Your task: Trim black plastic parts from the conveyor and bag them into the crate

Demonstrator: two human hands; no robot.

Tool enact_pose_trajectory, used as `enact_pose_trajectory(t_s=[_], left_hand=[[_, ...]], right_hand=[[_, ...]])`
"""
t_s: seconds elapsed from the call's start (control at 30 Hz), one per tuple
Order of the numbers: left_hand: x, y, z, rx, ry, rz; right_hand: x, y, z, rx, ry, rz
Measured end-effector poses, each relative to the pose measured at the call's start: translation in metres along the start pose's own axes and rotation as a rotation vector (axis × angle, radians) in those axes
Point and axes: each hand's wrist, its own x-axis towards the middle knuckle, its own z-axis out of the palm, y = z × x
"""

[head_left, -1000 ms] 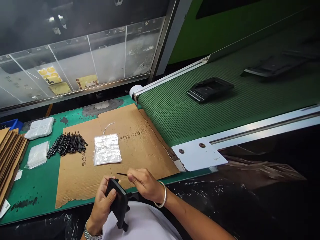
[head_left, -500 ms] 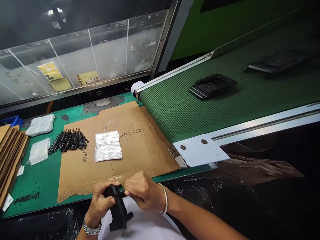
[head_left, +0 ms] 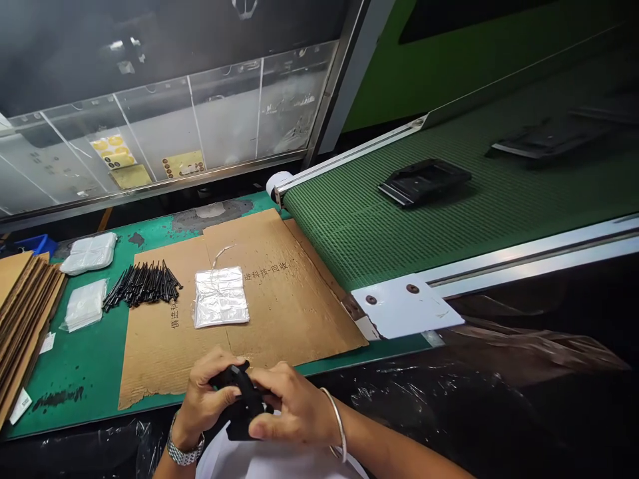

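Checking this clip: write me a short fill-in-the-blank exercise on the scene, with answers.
The part between the left hand and right hand is coloured ____.
The bangle circles the ____ wrist.
The conveyor belt is coloured ____.
The pile of thin rods lies partly on a sheet of brown ____.
Missing words: black; right; green; cardboard.

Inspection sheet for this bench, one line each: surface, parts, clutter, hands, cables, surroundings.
Surface: green table, stained in patches; a cardboard sheet covers part of it.
Parts: black part held between both hands; heap of black rods over the sheet's left edge.
Clutter: white plastic pack on the sheet; two more, plus stacked cardboard, at left.
Hands: left hand and right hand both gripping the part.
Cables: nothing seen.
Surroundings: green conveyor belt carrying black pieces.
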Motion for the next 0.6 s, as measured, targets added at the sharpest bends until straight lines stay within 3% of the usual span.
enact_pose_trajectory(t_s=[0.07,0.13,0.17,0.23,0.3,0.37,0.5,0.6], left_hand=[[0.003,0.005,0.009,-0.051,0.163,0.023],[0.005,0.005,0.019,-0.278,0.349,-0.022],[0.006,0.004,0.023,-0.439,0.384,-0.091],[0.007,-0.001,0.031,-0.744,0.323,-0.295],[0.007,-0.006,0.034,-0.903,0.252,-0.481],[0.007,-0.008,0.033,-0.924,0.244,-0.562],[0.002,-0.008,0.028,-0.869,0.239,-0.521],[-0.002,-0.010,0.029,-0.766,0.282,-0.424]], right_hand=[[0.004,0.000,0.004,-0.058,0.073,-0.009],[0.008,0.002,0.012,-0.220,0.274,-0.051],[0.009,0.004,0.017,-0.327,0.379,-0.084],[0.010,0.007,0.027,-0.524,0.495,-0.166],[0.010,0.009,0.033,-0.625,0.454,-0.250],[0.009,0.008,0.033,-0.600,0.373,-0.303],[0.008,0.005,0.017,-0.387,0.340,-0.243],[0.015,0.007,0.005,-0.400,0.329,-0.149]])
